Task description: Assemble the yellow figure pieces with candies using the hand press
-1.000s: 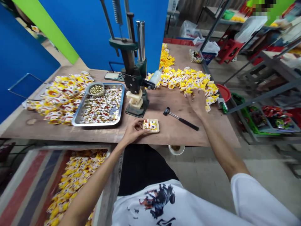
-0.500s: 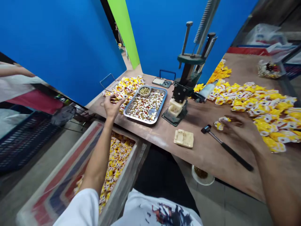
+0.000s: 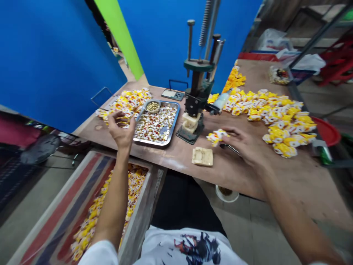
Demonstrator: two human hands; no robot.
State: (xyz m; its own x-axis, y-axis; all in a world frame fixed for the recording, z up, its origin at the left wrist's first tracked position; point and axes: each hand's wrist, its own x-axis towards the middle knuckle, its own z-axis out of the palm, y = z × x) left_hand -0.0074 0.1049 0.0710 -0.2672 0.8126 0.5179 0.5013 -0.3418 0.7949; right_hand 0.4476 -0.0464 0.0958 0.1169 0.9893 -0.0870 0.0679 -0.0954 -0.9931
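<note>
While the right hand (image 3: 242, 143) is holding a yellow-and-white piece (image 3: 216, 137) over the wooden table (image 3: 289, 180), near the pale block (image 3: 202, 156), a light pinch clear of the hammer (image 3: 232, 149) is probably serving best. The left hand (image 3: 120, 129) is hovering, thumb and fingers wide, near a pile of similar pieces (image 3: 135, 98). Blue panels (image 3: 168, 36) are standing behind the press (image 3: 193, 105); grey floor (image 3: 257, 228) is showing below.

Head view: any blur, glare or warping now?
Head view: right hand looks slightly soft, red stools smeared; head view again: rim of the metal tray glints; same head view: right forearm appears stretched toward the corner, likely lens distortion.
</note>
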